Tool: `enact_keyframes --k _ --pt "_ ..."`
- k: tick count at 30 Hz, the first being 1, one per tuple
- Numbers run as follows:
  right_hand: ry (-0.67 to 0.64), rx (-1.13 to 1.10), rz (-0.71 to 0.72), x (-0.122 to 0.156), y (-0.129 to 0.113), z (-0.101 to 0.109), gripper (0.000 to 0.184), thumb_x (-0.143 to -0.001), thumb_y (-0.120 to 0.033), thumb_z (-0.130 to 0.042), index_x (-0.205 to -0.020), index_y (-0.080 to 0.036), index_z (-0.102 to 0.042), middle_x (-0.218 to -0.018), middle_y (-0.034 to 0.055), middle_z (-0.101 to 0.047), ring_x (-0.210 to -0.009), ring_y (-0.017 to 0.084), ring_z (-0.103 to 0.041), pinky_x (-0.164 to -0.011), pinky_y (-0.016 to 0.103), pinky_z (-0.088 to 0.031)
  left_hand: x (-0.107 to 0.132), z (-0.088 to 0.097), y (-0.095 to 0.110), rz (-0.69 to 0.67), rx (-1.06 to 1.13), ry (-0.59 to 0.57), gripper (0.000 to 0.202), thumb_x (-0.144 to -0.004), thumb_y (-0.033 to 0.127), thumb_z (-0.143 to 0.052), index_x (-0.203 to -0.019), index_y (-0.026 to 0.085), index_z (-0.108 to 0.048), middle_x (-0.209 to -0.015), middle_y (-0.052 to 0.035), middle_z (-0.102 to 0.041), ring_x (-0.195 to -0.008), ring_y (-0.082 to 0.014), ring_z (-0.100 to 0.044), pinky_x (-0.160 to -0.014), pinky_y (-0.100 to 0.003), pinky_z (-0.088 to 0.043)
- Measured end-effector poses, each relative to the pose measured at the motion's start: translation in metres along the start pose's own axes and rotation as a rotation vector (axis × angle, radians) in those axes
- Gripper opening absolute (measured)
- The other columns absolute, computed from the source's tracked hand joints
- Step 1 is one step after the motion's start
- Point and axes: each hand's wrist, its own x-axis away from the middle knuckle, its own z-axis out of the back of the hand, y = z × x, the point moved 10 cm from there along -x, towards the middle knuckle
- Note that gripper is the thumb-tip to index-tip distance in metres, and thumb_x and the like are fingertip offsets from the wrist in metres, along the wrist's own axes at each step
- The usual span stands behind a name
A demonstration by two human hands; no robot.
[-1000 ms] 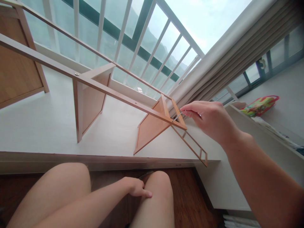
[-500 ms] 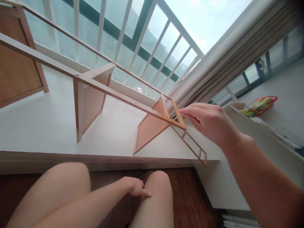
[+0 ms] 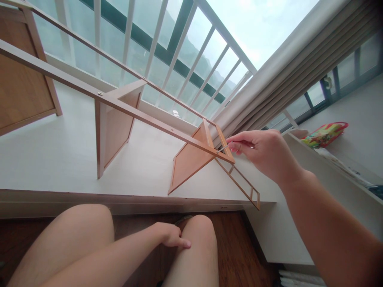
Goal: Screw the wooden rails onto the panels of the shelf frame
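1. The right hand (image 3: 263, 153) is pinching a thin metal tool (image 3: 223, 148) between thumb and fingertips. The tool's tip is touching the top corner of the wooden frame (image 3: 191, 159), where the long rail (image 3: 134, 113) is meeting the end panel.
2. The wooden frame is lying on the white ledge (image 3: 60, 155) below the window. Its panels are standing up from the ledge and its rail is running up and away to the left.
3. The left hand (image 3: 173, 236) is resting on the right knee (image 3: 199, 231), gripping nothing, with its fingers loosely curled against the skin.
4. A narrow ladder-like strip (image 3: 242, 183) is sloping from that same corner down to the ledge's front edge, just below the right hand.
5. White window bars (image 3: 191, 67) are rising behind the frame. A pale curtain (image 3: 287, 67) is hanging just behind the right hand, close to the end panel.
6. A colourful bag (image 3: 324, 134) is sitting on a shelf to the right, well apart from the frame, and the right forearm is crossing in front of that shelf.
7. Dark wooden floor (image 3: 233, 239) is showing beside the knee, under the ledge.
8. The fingers are covering the tool's rear part, so its full shape is staying hidden. Whatever its tip is meeting is too small to make out.
9. The picture's left edge is cutting off the frame's far panel and the rail's upper end.
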Motion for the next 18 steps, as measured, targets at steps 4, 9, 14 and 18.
enact_keyframes --k 4,9,14,18 --pt "-0.013 -0.092 -0.073 0.001 0.011 -0.004 0.012 -0.086 -0.025 -0.064 -0.088 -0.024 -0.076 -0.079 -0.0015 -0.076 -0.07 0.017 -0.071 -0.065 0.028 -0.054 0.0 0.0 0.0 0.009 -0.018 0.004 0.101 -0.067 0.093 -0.03 -0.12 0.016 -0.067 -0.124 -0.0212 -0.064 -0.114 -0.0401 -0.061 -0.097 -0.05 -0.048" --pt "-0.026 -0.126 -0.074 0.0 0.011 -0.007 0.013 -0.087 -0.027 -0.064 -0.088 -0.024 -0.076 -0.078 -0.0012 -0.076 -0.068 0.017 -0.07 -0.064 0.028 -0.054 0.001 0.0 -0.001 0.021 -0.011 -0.001 0.101 -0.066 0.094 -0.03 -0.119 0.017 -0.068 -0.123 -0.0212 -0.064 -0.114 -0.0412 -0.061 -0.097 -0.052 -0.048" --pt "-0.036 -0.095 -0.071 -0.001 0.008 -0.007 0.013 -0.087 -0.029 -0.063 -0.087 -0.024 -0.076 -0.076 -0.0016 -0.075 -0.067 0.017 -0.069 -0.062 0.027 -0.052 -0.001 0.0 -0.001 0.014 -0.005 0.007 0.101 -0.067 0.093 -0.031 -0.119 0.015 -0.067 -0.123 -0.0225 -0.064 -0.112 -0.0432 -0.061 -0.097 -0.056 -0.047" --pt "-0.042 -0.024 -0.096 -0.004 0.009 -0.007 0.017 -0.089 -0.033 -0.062 -0.081 -0.024 -0.075 -0.065 -0.0032 -0.071 -0.057 0.014 -0.063 -0.057 0.027 -0.047 0.001 0.0 0.001 0.008 -0.003 0.0 0.1 -0.069 0.092 -0.031 -0.119 0.014 -0.067 -0.122 -0.0223 -0.064 -0.111 -0.043 -0.061 -0.098 -0.056 -0.047"
